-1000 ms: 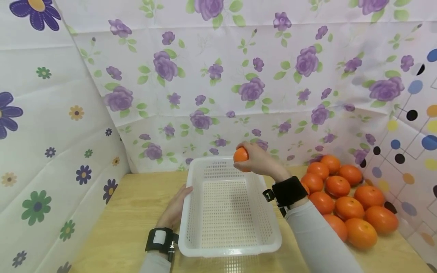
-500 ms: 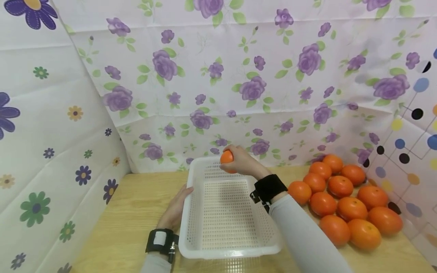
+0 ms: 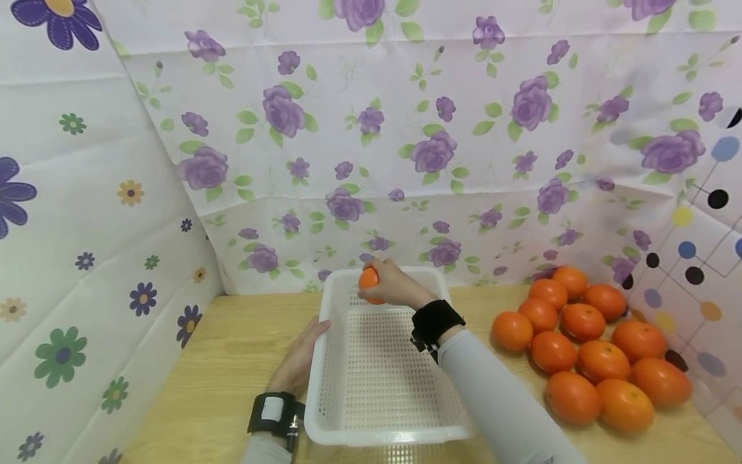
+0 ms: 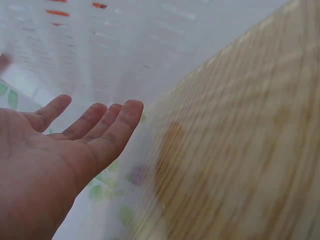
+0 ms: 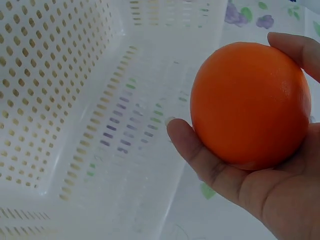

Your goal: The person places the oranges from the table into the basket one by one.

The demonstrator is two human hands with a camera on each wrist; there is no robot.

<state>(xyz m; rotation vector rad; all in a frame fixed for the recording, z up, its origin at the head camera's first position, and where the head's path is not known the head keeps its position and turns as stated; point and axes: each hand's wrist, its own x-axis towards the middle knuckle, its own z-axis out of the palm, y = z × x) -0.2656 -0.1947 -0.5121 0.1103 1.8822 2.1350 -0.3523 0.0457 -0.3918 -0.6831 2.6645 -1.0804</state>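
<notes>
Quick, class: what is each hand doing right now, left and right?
Left hand: open, straight fingers resting against the white basket's left wall.
Right hand: gripping an orange over the basket's far end.

The orange (image 3: 368, 278) in the right hand (image 3: 393, 285) was a bright, even orange. Under that hand the basket (image 3: 348, 412) was white plastic, its walls and floor dotted with rows of small holes. To the right of the hand, the heap of oranges (image 3: 591, 351) showed the same orange. The table (image 3: 214, 380) by the left hand (image 3: 301, 361) was pale wood with fine grain. Both wristbands (image 3: 436, 320) were black. Beyond the hands, the backdrop (image 3: 406, 129) was white with purple roses and green leaves.
</notes>
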